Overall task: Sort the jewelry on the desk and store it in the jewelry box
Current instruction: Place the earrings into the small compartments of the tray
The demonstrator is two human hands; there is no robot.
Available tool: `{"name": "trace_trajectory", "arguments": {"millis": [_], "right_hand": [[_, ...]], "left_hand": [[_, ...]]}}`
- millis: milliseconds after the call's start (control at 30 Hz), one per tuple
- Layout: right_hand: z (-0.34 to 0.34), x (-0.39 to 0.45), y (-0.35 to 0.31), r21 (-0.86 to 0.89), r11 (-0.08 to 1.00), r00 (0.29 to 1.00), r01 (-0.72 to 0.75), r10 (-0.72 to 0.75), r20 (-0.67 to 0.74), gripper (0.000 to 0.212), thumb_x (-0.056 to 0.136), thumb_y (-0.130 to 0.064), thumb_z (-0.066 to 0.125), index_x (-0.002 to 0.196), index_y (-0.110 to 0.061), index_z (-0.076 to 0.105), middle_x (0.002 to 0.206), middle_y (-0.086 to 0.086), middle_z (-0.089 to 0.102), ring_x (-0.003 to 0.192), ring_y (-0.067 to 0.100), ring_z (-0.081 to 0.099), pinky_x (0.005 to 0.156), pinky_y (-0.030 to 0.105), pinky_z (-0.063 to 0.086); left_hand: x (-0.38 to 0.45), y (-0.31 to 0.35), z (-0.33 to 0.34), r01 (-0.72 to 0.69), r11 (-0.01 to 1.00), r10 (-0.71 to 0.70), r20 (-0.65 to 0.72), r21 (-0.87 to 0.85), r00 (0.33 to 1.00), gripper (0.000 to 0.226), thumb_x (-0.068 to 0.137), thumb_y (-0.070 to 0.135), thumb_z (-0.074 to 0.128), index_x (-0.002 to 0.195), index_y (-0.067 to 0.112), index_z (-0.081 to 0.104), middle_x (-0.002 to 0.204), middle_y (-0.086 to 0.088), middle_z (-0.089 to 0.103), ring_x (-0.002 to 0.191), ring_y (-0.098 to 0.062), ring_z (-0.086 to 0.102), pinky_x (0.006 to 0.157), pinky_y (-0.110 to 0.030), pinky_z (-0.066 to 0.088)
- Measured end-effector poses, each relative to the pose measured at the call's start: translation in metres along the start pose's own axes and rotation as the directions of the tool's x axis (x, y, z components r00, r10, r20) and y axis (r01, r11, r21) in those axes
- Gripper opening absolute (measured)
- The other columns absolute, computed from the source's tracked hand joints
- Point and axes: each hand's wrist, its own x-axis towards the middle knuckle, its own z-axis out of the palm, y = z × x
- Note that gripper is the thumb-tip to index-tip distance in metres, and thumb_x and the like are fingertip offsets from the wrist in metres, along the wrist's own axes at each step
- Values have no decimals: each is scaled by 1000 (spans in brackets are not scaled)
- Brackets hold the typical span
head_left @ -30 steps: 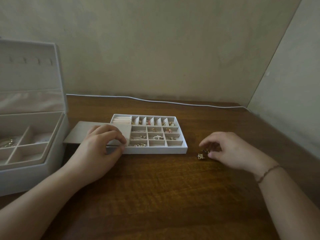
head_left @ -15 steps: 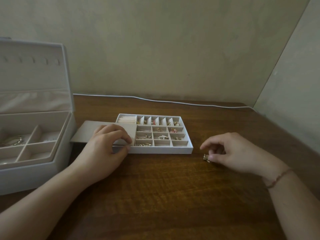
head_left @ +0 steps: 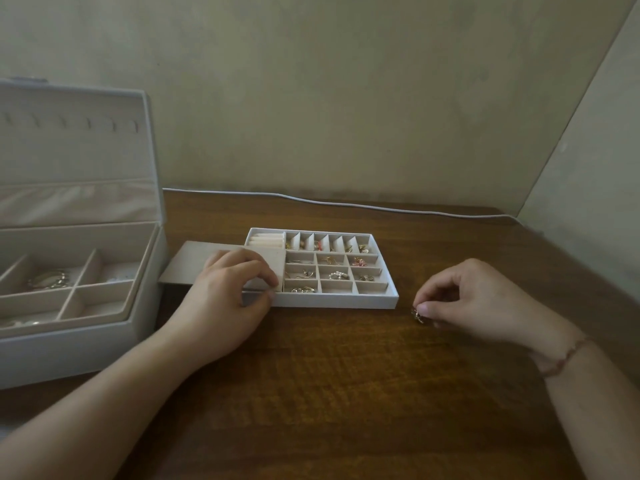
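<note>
The right hand (head_left: 481, 299) pinches a small gold piece of jewelry (head_left: 417, 314) between thumb and forefinger, low against the desk (head_left: 346, 393) at about four o'clock from the divided tray (head_left: 336, 301); whether the piece has left the wood I cannot tell. Its exact form is too small to read, perhaps an earring or a charm.

The tray lies just to the nine o'clock side of that hand, apart from it. Most of its small compartments hold pieces: gold hoops at the near left, a pearl-like cluster in the middle, something pink at the two o'clock corner, and a ring-roll section at the eleven o'clock corner. At least two cells in the near row look vacant. The left hand (head_left: 225, 296) grips the tray's near-left edge, its fingers curled over a flat lid (head_left: 194, 261) that covers the left part and juts out towards nine o'clock.

Farther at nine o'clock stands the large jewelry box (head_left: 69, 348), lid up, with a bracelet or chain (head_left: 48, 280) in one of its upper sections.

As a judgement, the sorting looks nearly done: no other loose jewelry shows on the desk besides the pinched piece. What seems left is to drop it into a fitting cell, close the tray and place it into the box.

A white cable (head_left: 381, 206) runs along the desk's far edge at twelve o'clock, and a thin bracelet (head_left: 568, 353) circles the right wrist.
</note>
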Motion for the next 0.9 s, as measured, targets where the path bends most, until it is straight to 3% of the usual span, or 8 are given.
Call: {"name": "trace_trajectory", "arguments": {"millis": [167,267,367,467,633,900], "right_hand": [[-6,-2,-1,50,997,992,60,-54,-111,13,84,-20,72,83,-33,72,72,-9,72,66,5,68,65,22,51],[-15,-6,13,52,999,987,7,2,-162,27,83,-13,73,91,-38,69,77,-8,71,69,4,68,64,19,49],[-10,-3,20,-102,992,996,-75,71,-47,31,85,-17,71,94,-45,63,85,-13,67,74,-2,64,60,15,47],[-3,1,14,-128,990,997,-65,70,34,31,86,-19,70,100,-45,62,86,-13,66,77,-7,62,61,13,47],[2,1,6,-138,990,994,-19,33,102,34,85,-27,71,108,-49,57,89,-11,64,82,5,61,66,19,50],[15,5,1,-226,971,996,82,-70,62,17,89,-37,64,102,-47,62,100,-23,59,88,-2,55,71,17,45]], "left_hand": [[-1,0,-2,5,1000,-5,8,-20,1000,14,88,22,68,97,34,69,114,18,55,119,-6,38,101,-33,37],[-1,1,-2,4,1000,-4,10,-16,1000,13,89,23,68,98,33,69,114,17,56,121,-8,38,102,-35,38],[0,1,-1,11,1000,-11,20,-3,1000,13,89,25,68,99,33,69,115,17,55,120,-9,38,103,-38,40],[-1,1,-1,16,1000,-16,21,-1,1000,13,89,26,68,99,33,69,116,16,56,120,-9,38,103,-39,40],[0,1,-2,23,1000,-23,21,-1,999,13,89,25,68,99,32,69,116,16,55,121,-9,39,103,-39,40],[0,2,-3,27,1000,-27,35,7,999,13,89,26,67,99,34,68,117,17,54,122,-10,38,104,-40,40]]}}
